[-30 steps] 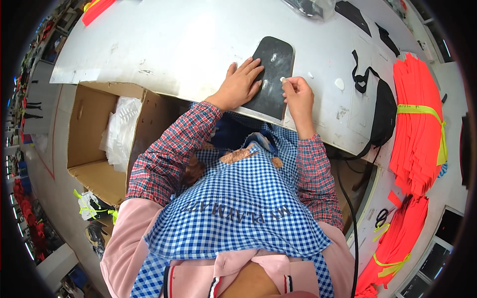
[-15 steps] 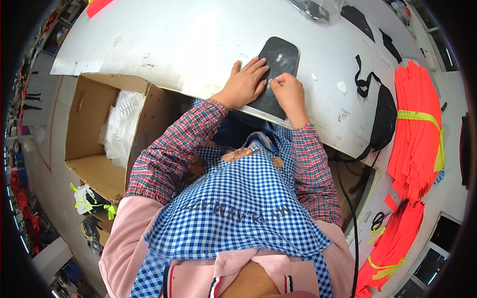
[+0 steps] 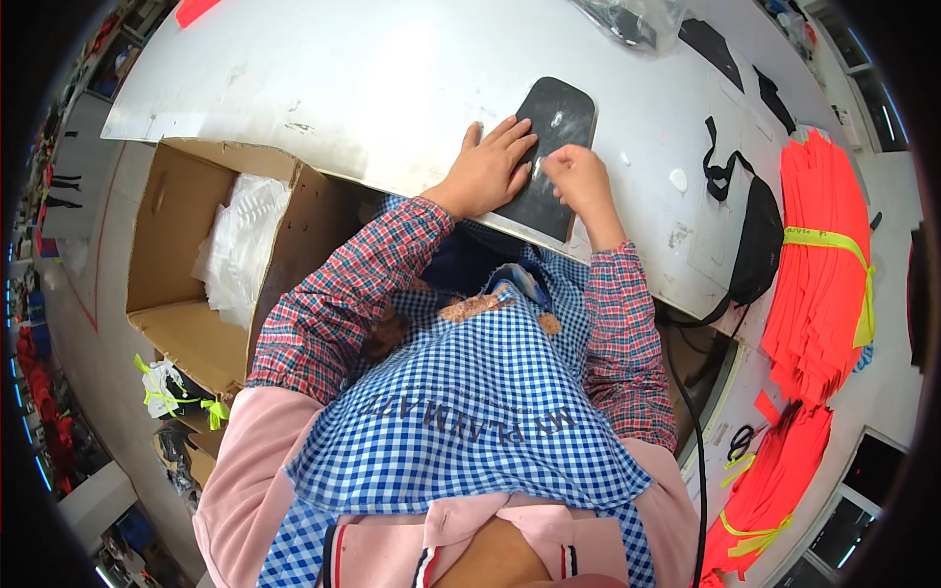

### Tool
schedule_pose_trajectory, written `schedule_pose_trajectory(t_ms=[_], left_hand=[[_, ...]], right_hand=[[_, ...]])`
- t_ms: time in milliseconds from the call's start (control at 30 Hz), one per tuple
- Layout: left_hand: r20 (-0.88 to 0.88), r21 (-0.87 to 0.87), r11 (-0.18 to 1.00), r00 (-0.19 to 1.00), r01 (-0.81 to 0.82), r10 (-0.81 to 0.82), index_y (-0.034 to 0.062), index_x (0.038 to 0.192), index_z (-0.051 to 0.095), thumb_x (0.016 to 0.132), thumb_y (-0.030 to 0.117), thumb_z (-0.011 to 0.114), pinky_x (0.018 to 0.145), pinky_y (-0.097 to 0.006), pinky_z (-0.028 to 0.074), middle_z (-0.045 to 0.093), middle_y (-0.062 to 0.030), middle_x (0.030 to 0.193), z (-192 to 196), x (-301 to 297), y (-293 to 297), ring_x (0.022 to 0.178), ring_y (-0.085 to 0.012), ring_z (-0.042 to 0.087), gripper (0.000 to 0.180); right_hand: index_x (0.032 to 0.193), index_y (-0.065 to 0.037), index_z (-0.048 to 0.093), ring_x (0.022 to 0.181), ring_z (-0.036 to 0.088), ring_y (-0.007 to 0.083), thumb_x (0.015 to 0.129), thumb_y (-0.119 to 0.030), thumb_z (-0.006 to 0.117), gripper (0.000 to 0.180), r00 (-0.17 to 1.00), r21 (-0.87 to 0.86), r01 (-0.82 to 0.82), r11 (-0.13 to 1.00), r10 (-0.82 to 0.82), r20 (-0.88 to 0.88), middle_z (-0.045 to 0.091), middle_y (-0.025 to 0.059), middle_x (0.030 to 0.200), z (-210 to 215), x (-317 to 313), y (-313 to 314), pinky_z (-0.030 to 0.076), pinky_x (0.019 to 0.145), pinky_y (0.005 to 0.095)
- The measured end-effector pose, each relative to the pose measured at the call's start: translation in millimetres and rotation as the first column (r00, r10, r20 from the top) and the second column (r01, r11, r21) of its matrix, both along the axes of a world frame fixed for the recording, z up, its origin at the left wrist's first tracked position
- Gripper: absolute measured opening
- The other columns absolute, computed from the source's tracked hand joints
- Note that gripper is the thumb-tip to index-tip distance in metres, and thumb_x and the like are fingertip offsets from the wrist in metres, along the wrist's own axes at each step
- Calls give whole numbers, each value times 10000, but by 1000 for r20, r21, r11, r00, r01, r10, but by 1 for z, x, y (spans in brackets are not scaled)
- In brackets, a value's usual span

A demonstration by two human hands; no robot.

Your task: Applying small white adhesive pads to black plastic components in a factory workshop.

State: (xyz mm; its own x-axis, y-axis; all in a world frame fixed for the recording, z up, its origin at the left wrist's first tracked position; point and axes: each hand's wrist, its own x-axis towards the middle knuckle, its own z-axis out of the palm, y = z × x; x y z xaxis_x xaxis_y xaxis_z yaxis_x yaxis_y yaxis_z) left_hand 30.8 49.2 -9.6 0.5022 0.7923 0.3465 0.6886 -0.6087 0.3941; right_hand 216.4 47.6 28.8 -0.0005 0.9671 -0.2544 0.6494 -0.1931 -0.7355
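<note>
A dark, flat panel with rounded far corners (image 3: 557, 110) lies on the white table near its front edge. My left hand (image 3: 487, 169) rests flat across the panel's left edge, fingers spread. Over the panel's right side is my right hand (image 3: 582, 180), its thumb and fingers pinched on a small whitish piece (image 3: 539, 164) too small to name. A pale mark (image 3: 558, 119) shows on the panel's far part. Two small white scraps lie to the right, the larger one rounded (image 3: 678, 179).
A cardboard box (image 3: 211, 338) holding clear plastic bags (image 3: 243, 245) stands at the left. On the table's right lies a black pouch with a strap (image 3: 755, 235). Tied bundles of orange-red fabric (image 3: 818, 284) and black scissors (image 3: 741, 443) are at the far right. A black cable (image 3: 694, 412) hangs nearby.
My right hand has moved slightly right and lifted a little from the panel, still pinched. My left hand stays flat in nearly the same place.
</note>
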Motion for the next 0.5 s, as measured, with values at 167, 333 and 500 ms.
schedule_pose_trajectory(t_ms=[167,333,500], left_hand=[[-48,-25,1000,999,-1,0,73,1405,479,964,236,519,1128,-609,247,391,-123,1542,6,3,-2,1447,-295,330,472],[-57,-29,1000,998,-1,-1,71,1408,476,969,244,507,1133,-611,240,382,-125,1548,6,3,-2,1450,-294,326,472],[-56,-23,1000,998,-1,0,71,1412,473,974,250,500,1133,-613,239,379,-126,1550,6,3,-2,1454,-295,318,474]], right_hand=[[924,17,689,621,690,163,843,-240,676,270,952,183,252,950,-210,-221,715,106,758,-11,12,34,548,575,301],[924,13,692,633,700,174,849,-246,665,272,967,212,243,947,-218,-135,712,113,745,-9,12,57,554,590,297],[882,-15,712,612,698,200,827,-295,670,288,978,257,171,951,-195,73,697,111,689,-9,12,68,559,622,325]])
